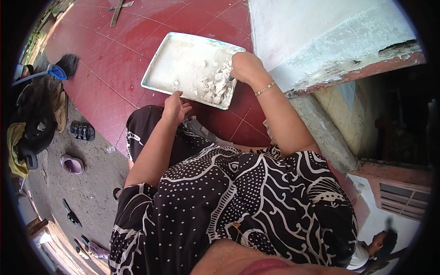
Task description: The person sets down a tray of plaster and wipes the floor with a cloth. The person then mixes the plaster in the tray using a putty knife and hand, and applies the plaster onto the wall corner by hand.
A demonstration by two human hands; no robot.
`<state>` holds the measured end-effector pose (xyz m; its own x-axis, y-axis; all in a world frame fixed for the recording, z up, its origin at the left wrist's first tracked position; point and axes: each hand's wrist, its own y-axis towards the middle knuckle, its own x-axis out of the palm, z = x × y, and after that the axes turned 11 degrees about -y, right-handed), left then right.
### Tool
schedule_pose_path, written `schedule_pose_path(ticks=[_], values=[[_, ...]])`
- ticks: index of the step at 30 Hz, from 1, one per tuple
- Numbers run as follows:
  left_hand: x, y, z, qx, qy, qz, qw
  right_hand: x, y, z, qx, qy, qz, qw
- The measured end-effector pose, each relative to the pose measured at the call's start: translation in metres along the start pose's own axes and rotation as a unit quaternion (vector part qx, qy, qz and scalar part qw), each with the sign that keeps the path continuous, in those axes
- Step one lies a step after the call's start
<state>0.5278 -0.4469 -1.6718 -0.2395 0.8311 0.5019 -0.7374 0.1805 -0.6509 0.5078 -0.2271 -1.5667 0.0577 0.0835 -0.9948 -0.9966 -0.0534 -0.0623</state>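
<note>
A shallow white rectangular tray [158, 62] lies on red tiles, with a milky wet layer over much of its bottom. Broken off-white lumps of a pasty material [214, 89] are heaped toward its right near corner. At the tray's near rim, my left hand [173, 109] has its thumb over the edge and its loosely curled fingers outside. My right hand [247, 68] is closed at the tray's right side, above the lumps. A small dark end of a tool [231, 78] shows below its fingers; the rest is hidden in the hand.
To the right stands a whitewashed wall [316, 32] with a worn ledge. A blue broom [59, 71], sandals [82, 131] and a purple clog [72, 164] lie at the left. A wooden strip [117, 13] rests on the far tiles. Another person [373, 250] is at the lower right.
</note>
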Motion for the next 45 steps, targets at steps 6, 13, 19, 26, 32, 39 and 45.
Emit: schedule_pose_path(ticks=[6,13,19,26,32,39,45], values=[[0.013,-0.015,-0.031,-0.057,-0.022,-0.072,0.995,0.015,-0.043,-0.007,-0.033,-0.138,-0.081,0.987],[-0.006,-0.006,-0.033,-0.112,-0.099,-0.115,0.982,-0.042,-0.066,-0.009,0.002,-0.092,0.014,0.996],[-0.001,-0.016,-0.02,-0.097,-0.052,-0.089,0.99,-0.001,-0.027,-0.001,0.062,-0.087,-0.025,0.994],[-0.018,-0.004,-0.005,-0.112,-0.058,-0.122,0.985,0.046,-0.008,-0.035,0.102,-0.012,-0.054,0.993],[-0.028,0.009,0.001,-0.092,-0.083,-0.149,0.981,0.066,-0.039,-0.073,0.07,0.012,-0.062,0.996],[-0.033,-0.004,-0.01,-0.075,-0.086,-0.103,0.988,0.046,-0.069,-0.081,0.045,-0.01,-0.009,0.999],[-0.036,0.008,-0.011,-0.078,-0.087,-0.134,0.984,0.057,0.01,-0.026,0.136,-0.059,0.006,0.989]])
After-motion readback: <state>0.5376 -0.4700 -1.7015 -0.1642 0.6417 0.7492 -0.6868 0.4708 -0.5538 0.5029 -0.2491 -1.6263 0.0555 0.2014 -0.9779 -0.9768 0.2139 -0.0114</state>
